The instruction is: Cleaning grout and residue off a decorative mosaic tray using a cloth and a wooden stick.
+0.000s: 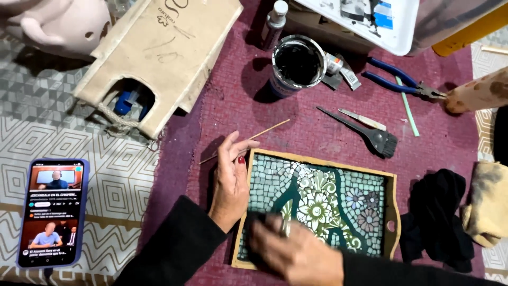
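A wooden tray (pixel 392 204) with a green and white mosaic of tiles and flower patterns lies on a maroon cloth (pixel 296 119). My left hand (pixel 230 180) rests on the tray's left rim with fingers loosely apart, touching the frame. Just above its fingers lies a thin wooden stick (pixel 264 131). My right hand (pixel 296 251) is blurred and presses a dark cloth (pixel 259 222) onto the mosaic's lower left part.
A phone (pixel 52 212) playing video lies at the left. A cardboard box (pixel 159 58), an open can of black paste (pixel 297 63), a tube (pixel 341 69), blue pliers (pixel 399 79), a black brush (pixel 370 132), a small knife (pixel 362 119) and rags (pixel 439 217) surround the tray.
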